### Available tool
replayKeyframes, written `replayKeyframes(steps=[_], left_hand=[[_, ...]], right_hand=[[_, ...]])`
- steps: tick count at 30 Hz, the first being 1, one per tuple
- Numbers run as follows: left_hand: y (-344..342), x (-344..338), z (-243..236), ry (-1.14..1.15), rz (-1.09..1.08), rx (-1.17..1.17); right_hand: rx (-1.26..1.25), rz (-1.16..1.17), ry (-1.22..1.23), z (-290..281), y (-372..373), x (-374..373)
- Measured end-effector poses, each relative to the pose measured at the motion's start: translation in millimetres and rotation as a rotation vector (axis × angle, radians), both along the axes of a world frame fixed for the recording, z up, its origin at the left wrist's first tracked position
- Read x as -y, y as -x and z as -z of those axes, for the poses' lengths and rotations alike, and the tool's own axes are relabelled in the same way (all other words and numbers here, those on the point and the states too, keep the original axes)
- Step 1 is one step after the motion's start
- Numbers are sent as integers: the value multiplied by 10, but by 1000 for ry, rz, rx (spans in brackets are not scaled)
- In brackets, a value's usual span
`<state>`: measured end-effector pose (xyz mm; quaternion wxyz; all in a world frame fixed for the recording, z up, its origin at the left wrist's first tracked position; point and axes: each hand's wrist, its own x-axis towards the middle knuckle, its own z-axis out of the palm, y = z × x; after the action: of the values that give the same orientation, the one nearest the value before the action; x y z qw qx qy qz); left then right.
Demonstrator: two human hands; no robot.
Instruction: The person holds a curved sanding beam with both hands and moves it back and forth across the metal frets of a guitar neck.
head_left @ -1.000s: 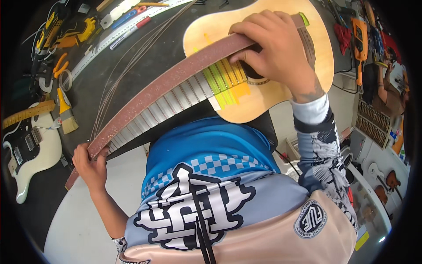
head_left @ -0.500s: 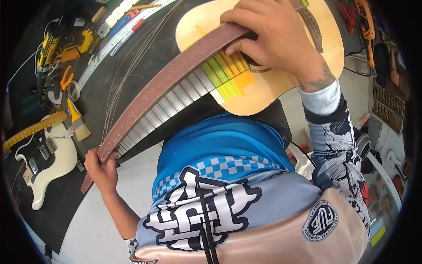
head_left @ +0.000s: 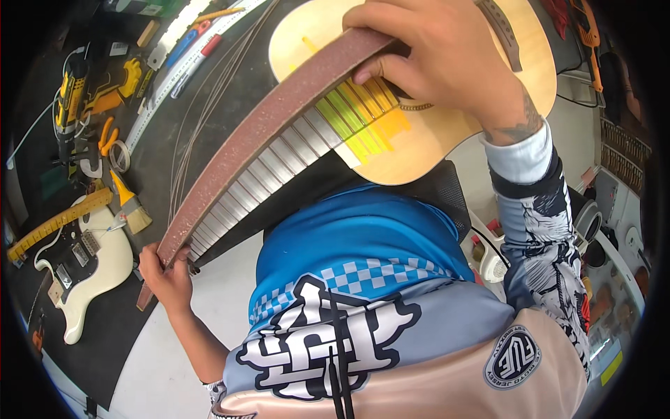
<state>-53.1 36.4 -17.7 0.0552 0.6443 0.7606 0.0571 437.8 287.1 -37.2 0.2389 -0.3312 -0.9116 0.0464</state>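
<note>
An acoustic guitar with a pale wooden body (head_left: 447, 133) lies with its neck running down to the left. Silvery strips cover most of its fretboard (head_left: 279, 157), and yellow and green tape (head_left: 359, 115) covers the end by the soundhole. Along the neck lies a long reddish-brown bar (head_left: 258, 115) with a speckled, sandpaper-like face. My right hand (head_left: 426, 59) is closed round its upper end, over the guitar body. My left hand (head_left: 167, 278) pinches the lower end near the headstock, which is mostly hidden. The bar hides part of the fretboard.
Loose strings (head_left: 209, 105) lie on the dark bench beside the neck. Farther left are a long ruler (head_left: 167, 80), a yellow drill (head_left: 68, 98), orange-handled pliers (head_left: 108, 136), a brush (head_left: 132, 209) and a white electric guitar (head_left: 105, 258). An orange tool (head_left: 586, 42) lies at the right.
The whole view has shifted slightly. My right hand and the bar's upper end sit a little higher and farther left in the picture. Both hands keep their hold.
</note>
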Motion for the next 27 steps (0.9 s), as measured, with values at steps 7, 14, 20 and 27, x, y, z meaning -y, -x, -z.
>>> replayKeyframes(steps=[7, 14, 20, 27], left_hand=[[-220, 211, -112, 6, 88, -61], [-36, 10, -61, 30, -10, 21], [-103, 141, -89, 18, -24, -10], [-152, 179, -100, 5, 84, -71]], right_hand=[[12, 82, -24, -68, -180, 501], [39, 21, -56, 45, -6, 23], [-26, 13, 12, -19, -62, 252], [-6, 72, -5, -56, -133, 431]])
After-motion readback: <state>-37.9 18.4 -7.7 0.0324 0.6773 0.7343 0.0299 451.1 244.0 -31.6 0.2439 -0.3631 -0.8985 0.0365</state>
